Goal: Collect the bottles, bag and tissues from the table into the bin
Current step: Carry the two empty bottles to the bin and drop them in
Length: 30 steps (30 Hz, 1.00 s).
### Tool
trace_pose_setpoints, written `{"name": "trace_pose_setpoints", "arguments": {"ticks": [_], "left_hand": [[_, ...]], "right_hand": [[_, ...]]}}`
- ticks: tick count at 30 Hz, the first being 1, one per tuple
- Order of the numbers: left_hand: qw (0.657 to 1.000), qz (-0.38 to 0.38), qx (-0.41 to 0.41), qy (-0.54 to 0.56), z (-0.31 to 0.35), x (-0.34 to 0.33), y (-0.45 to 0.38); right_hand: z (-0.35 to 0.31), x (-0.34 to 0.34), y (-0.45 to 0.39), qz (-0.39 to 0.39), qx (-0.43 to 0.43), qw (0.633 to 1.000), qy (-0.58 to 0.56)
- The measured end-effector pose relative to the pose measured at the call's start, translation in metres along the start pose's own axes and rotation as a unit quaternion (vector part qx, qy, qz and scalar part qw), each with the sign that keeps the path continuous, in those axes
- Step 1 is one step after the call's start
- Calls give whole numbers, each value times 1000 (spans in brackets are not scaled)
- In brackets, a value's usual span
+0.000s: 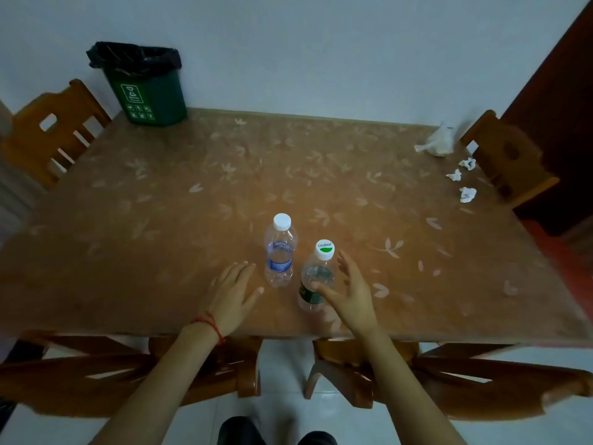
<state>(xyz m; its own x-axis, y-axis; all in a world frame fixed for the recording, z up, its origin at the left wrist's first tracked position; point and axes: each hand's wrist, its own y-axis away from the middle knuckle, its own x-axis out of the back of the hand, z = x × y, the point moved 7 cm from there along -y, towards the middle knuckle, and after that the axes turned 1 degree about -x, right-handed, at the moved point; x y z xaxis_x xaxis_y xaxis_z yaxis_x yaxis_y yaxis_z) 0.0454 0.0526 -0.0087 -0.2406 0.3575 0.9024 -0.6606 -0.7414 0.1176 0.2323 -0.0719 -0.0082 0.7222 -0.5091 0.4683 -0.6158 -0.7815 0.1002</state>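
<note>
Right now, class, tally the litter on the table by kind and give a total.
Bottles: 2, blue label and green label
Plastic bag: 1
Crumpled tissues: 3
Total: 6

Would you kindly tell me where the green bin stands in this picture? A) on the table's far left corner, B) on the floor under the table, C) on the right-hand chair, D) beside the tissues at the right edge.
A: the bin, lined with a black bag, stands on the table at its far left corner, across from the tissues at the right edge.
</note>
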Motion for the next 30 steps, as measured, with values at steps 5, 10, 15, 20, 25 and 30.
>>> {"name": "trace_pose_setpoints", "arguments": {"ticks": [5,10,15,20,25,30], "left_hand": [[999,20,-7,28,-7,4,-10],[996,20,-10,83,-7,8,-20],[979,34,10,199,5,19,-35],[904,-26,218,366,-32,-12,-32],[917,3,70,392,16,8,-66],[919,2,31,394,20,4,-78]], "right_hand": [[3,-12,-8,-2,-16,1000,-22],[2,-6,-13,10,-32,999,-12],[0,2,-12,5,-39,999,-11],[5,8,-7,5,-55,998,-7],[10,16,-2,18,-57,998,-4],[12,17,0,15,-54,998,9]]}}
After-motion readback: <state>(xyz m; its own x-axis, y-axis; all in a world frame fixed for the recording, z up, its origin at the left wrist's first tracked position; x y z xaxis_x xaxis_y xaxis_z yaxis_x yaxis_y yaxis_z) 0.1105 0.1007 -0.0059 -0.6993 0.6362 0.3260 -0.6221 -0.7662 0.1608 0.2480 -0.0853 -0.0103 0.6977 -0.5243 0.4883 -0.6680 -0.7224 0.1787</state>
